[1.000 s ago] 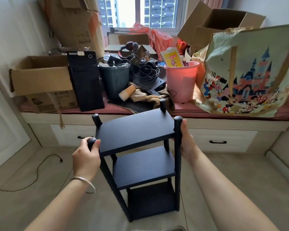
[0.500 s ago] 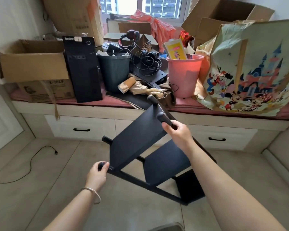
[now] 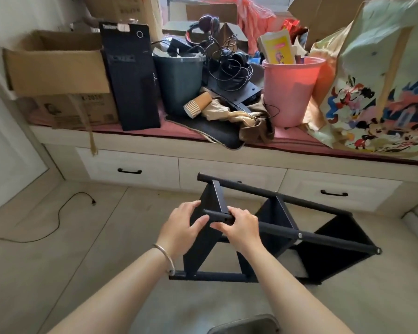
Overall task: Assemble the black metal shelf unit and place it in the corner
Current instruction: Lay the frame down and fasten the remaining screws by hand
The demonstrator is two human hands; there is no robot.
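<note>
Both hands [image 3: 212, 227] forward, close together, fingers curled.

A long window seat [image 3: 155, 145] with a red cushion is running across the room, and white drawers [image 3: 130, 165] with black handles are sitting under it. On the left an open cardboard box [image 3: 56, 66] is standing just beside a black computer tower [image 3: 130, 78]. A dark green bin [image 3: 181, 80] is standing next to the tower, and a stack of paper cups [image 3: 198, 104] is lying on its side in front of it. Tangled cables and headphones [image 3: 229, 66] are lying behind. A pink bucket [image 3: 292, 90] is holding a yellow booklet [image 3: 278, 48]. On the right a large cartoon-printed bag [image 3: 381, 92] is leaning. A black cable [image 3: 58, 218] is lying on the floor at the left.
</note>
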